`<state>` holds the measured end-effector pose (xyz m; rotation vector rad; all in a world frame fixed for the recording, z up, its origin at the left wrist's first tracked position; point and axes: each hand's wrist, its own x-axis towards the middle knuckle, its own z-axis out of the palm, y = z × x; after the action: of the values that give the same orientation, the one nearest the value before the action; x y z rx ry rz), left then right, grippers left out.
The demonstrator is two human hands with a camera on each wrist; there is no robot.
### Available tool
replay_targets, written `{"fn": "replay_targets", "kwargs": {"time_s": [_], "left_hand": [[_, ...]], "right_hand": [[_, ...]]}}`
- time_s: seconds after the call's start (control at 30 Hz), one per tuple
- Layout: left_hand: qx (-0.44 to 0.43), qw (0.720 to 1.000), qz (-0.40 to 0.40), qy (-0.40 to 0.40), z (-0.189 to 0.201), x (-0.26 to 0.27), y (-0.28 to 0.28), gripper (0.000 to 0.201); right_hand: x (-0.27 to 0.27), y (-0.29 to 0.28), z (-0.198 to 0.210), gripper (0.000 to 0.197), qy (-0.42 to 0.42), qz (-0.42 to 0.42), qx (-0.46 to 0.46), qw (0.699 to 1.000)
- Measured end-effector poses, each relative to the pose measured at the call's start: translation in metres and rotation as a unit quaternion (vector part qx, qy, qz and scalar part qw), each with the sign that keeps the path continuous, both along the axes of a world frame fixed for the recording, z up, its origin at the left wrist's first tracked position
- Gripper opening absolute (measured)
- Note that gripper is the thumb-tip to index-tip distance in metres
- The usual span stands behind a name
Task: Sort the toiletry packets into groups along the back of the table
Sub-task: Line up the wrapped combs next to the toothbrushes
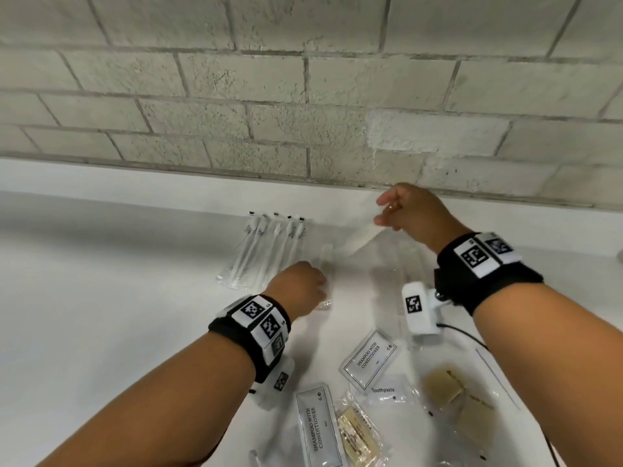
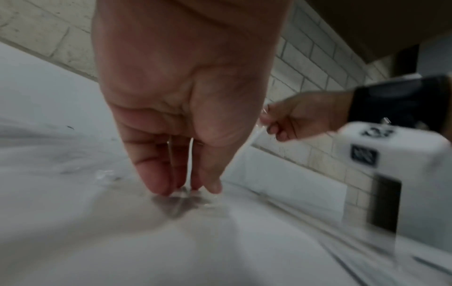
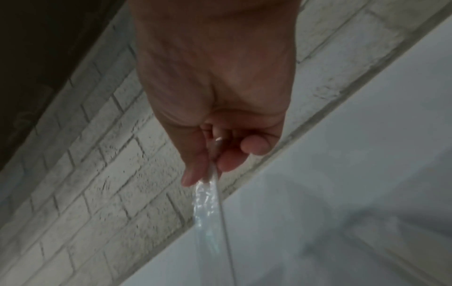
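Several wrapped toothbrushes (image 1: 263,251) lie side by side at the back of the white table (image 1: 101,298). Just right of them lies a long clear packet (image 1: 326,264); my left hand (image 1: 318,286) reaches down onto its near end and pinches the wrapper (image 2: 183,192) between thumb and fingertips (image 2: 159,183). My right hand (image 1: 382,214) is raised near the wall and pinches the corner of another clear packet (image 1: 362,239), which hangs down from thumb and fingers (image 3: 208,193). What is inside either packet is hard to make out.
Near the front lie two "Shampoo with conditioner" sachets (image 1: 369,358) (image 1: 318,429), a toothpaste packet (image 1: 387,392) and wrapped tan soaps (image 1: 359,436) (image 1: 458,396). More clear wrappers (image 1: 397,264) lie under my right wrist. A brick wall (image 1: 303,96) closes off the back.
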<state>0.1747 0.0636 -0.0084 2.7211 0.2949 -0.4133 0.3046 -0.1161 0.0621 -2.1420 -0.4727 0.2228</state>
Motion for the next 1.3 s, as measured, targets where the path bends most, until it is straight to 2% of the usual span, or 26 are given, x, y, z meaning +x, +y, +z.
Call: {"fn": "replay_targets", "kwargs": {"time_s": [0.07, 0.13, 0.23, 0.33, 0.4, 0.5, 0.6, 0.67, 0.8, 0.9, 1.03, 1.17, 1.3], "left_hand": [[0.017, 1.0, -0.024, -0.004, -0.001, -0.004, 0.002, 0.042], [0.026, 0.999, -0.038, -0.011, -0.003, -0.004, 0.004, 0.043], [0.017, 0.999, -0.04, -0.022, -0.006, -0.004, 0.007, 0.046], [0.01, 0.998, -0.046, -0.027, -0.006, -0.002, 0.009, 0.045], [0.002, 0.998, -0.045, -0.04, -0.004, -0.002, 0.01, 0.042], [-0.01, 0.995, -0.045, -0.085, -0.004, -0.006, 0.007, 0.048], [0.028, 0.992, -0.091, -0.083, -0.008, -0.005, 0.002, 0.051], [0.072, 0.989, -0.117, -0.052, -0.013, -0.003, -0.002, 0.049], [0.104, 0.988, -0.11, -0.042, -0.013, 0.002, -0.006, 0.041], [0.1, 0.988, -0.106, -0.043, -0.012, 0.005, -0.009, 0.038], [0.091, 0.99, -0.094, -0.053, -0.015, 0.007, -0.01, 0.036], [0.079, 0.988, -0.107, -0.077, -0.018, 0.005, -0.007, 0.044], [0.126, 0.985, -0.117, -0.028, -0.016, 0.012, -0.006, 0.037]], "right_hand": [[0.005, 0.005, 0.014, 0.032, 0.017, 0.027, -0.031, 0.999], [0.01, 0.014, 0.019, 0.031, 0.035, 0.058, -0.109, 0.992], [0.008, 0.037, -0.001, 0.032, 0.083, 0.099, -0.197, 0.972], [0.007, 0.049, -0.039, 0.048, 0.112, 0.036, -0.16, 0.98], [0.004, 0.045, -0.05, 0.056, 0.047, 0.015, -0.207, 0.977], [-0.022, 0.033, -0.054, 0.057, -0.034, 0.06, -0.304, 0.95], [-0.058, 0.027, -0.067, 0.055, -0.054, 0.146, -0.374, 0.914], [-0.067, 0.027, -0.076, 0.062, -0.047, 0.161, -0.402, 0.9], [-0.054, 0.031, -0.078, 0.061, -0.026, 0.161, -0.396, 0.904], [-0.048, 0.034, -0.084, 0.057, -0.015, 0.192, -0.414, 0.89], [-0.041, 0.034, -0.09, 0.061, 0.019, 0.182, -0.413, 0.892], [-0.048, 0.035, -0.094, 0.079, 0.03, 0.131, -0.374, 0.918], [-0.052, 0.041, -0.093, 0.079, 0.007, 0.122, -0.4, 0.908]]}}
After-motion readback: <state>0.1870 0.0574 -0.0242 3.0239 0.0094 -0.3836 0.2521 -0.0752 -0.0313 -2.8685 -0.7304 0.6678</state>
